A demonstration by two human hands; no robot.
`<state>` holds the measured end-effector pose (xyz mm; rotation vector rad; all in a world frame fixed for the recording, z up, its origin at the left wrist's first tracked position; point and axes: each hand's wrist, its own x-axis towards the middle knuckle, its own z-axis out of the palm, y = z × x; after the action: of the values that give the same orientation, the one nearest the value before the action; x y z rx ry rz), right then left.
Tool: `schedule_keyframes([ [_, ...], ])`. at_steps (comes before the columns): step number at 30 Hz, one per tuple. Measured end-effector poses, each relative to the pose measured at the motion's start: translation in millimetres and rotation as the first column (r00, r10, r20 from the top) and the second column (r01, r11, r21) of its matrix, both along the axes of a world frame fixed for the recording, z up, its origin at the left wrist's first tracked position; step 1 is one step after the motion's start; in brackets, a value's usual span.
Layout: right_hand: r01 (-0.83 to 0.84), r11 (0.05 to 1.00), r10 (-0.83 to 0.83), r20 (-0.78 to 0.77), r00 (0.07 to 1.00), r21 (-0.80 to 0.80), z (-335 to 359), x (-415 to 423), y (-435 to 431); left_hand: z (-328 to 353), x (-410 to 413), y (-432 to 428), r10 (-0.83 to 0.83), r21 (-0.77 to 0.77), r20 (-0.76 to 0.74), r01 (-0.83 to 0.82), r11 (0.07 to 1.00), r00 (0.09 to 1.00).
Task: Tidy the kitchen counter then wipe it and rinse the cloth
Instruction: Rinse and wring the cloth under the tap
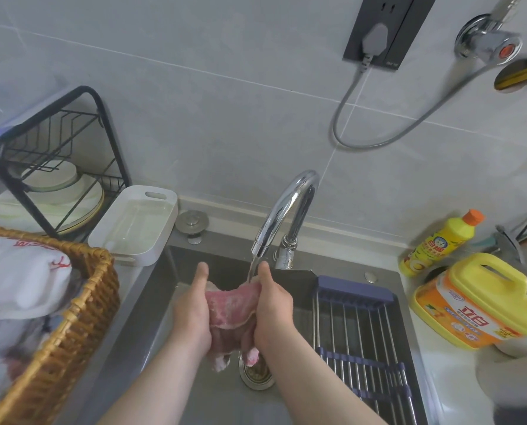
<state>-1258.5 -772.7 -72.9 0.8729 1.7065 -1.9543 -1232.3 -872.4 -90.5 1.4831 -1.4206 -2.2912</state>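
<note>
forearms come in from the near edge over the steel sink [219, 400]. left hand [191, 311] and right hand [273, 308] each grip one end of the pink cloth [231, 305], fingers curled round it, thumbs raised on the far side. cloth is bunched and stretched between the two hands, held up off the sink floor, loose corners hanging down toward the drain strainer [256, 375]. chrome tap [290, 204] is running; its water stream [252, 269] lands on the cloth's far edge just beside the right thumb. judged reason for the hold: spreading the fabric under the flow so water passes through, and keeping it above the drain so runoff goes straight down. looks like the rinse step, last part of the task; wringing not yet done. roll-up drying rack [366, 332] spans the right part of the sink, likely why the hands work on the left side. on the counter: wicker basket [81, 302] with white fabric at near left, white tray [133, 222] and black dish rack [56, 154] behind it; yellow detergent jug [477, 305] and yellow bottle [440, 243] at right, well apart from the splash zone.
</note>
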Motion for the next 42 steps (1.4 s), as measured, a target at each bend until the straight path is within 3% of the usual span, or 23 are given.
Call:
schedule_keyframes([
  [3,-0.129,0.988,0.14,-0.138,0.981,0.086,-5,1,3,-2,0,8,-0.163,-0.196,-0.054,0.15,0.969,0.985],
  [5,-0.127,0.974,0.167,-0.222,0.961,0.186,-5,3,2,-6,-2,10,-0.141,-0.328,-0.048,0.117,0.937,0.989],
  [7,-0.072,0.973,0.122,-0.22,0.968,0.221,-4,1,3,-8,-3,9,-0.076,-0.361,-0.041,0.056,0.931,0.996],
  [9,-0.028,0.98,0.058,-0.147,0.987,0.199,1,0,4,-4,-4,8,0.002,-0.254,-0.001,-0.002,0.967,1.0],
  [12,-0.043,0.988,0.051,-0.052,0.997,0.148,-2,1,6,2,-2,5,-0.026,0.063,0.039,0.023,0.998,0.999],
  [13,-0.055,0.993,0.061,-0.054,0.997,0.107,-1,2,6,-1,0,5,-0.055,0.066,0.039,0.052,0.996,0.998],
  [16,-0.154,0.988,0.156,-0.151,0.976,0.022,-5,4,7,-10,7,7,-0.173,-0.142,0.024,0.175,0.974,0.985],
  [18,-0.286,0.953,0.303,-0.221,0.927,0.104,-1,8,6,-7,14,16,-0.248,-0.128,-0.067,0.238,0.963,0.966],
  [19,-0.344,0.931,0.364,-0.24,0.9,0.122,2,11,6,-2,13,19,-0.267,-0.022,-0.098,0.266,0.964,0.959],
  [21,-0.436,0.898,0.432,-0.282,0.856,0.051,4,16,7,4,16,19,-0.255,0.372,-0.161,0.298,0.879,0.953],
  [23,-0.445,0.891,0.398,-0.315,0.862,-0.093,9,20,12,1,17,13,-0.18,0.494,-0.292,0.31,0.812,0.939],
  [24,-0.423,0.906,0.386,-0.351,0.853,-0.032,9,21,16,1,20,10,-0.153,0.492,-0.345,0.317,0.811,0.926],
  [25,-0.37,0.915,0.402,-0.412,0.818,0.159,8,19,19,-1,21,9,-0.128,0.487,-0.362,0.305,0.819,0.923],
  [27,-0.21,0.761,0.542,-0.425,0.725,0.614,-2,17,26,-5,26,12,-0.041,0.478,-0.404,0.249,0.842,0.914],
  [28,-0.23,0.679,0.602,-0.349,0.719,0.697,-6,18,28,-6,28,15,0.007,0.486,-0.428,0.223,0.845,0.904],
  [29,-0.319,0.648,0.628,-0.247,0.738,0.692,-8,18,28,-7,29,16,0.045,0.49,-0.434,0.194,0.85,0.9],
  [30,-0.405,0.688,0.602,-0.163,0.781,0.603,-8,18,27,-7,29,19,0.072,0.5,-0.437,0.176,0.848,0.897],
  [32,-0.462,0.757,0.561,-0.099,0.822,0.462,-11,20,27,-4,28,19,0.084,0.561,-0.377,0.155,0.813,0.923],
  [33,-0.457,0.733,0.576,-0.102,0.811,0.503,-12,20,28,-3,27,17,0.062,0.566,-0.335,0.148,0.811,0.94],
  [38,-0.34,0.727,0.589,-0.288,0.755,0.596,-12,27,30,6,24,18,-0.156,0.429,-0.228,0.243,0.87,0.961],
  [40,-0.303,0.739,0.592,-0.366,0.718,0.601,-10,31,29,-5,25,19,-0.188,0.215,-0.175,0.224,0.951,0.966],
  [42,-0.238,0.795,0.529,-0.444,0.723,0.558,-4,31,26,-10,25,24,-0.213,0.103,-0.113,0.225,0.969,0.971],
])
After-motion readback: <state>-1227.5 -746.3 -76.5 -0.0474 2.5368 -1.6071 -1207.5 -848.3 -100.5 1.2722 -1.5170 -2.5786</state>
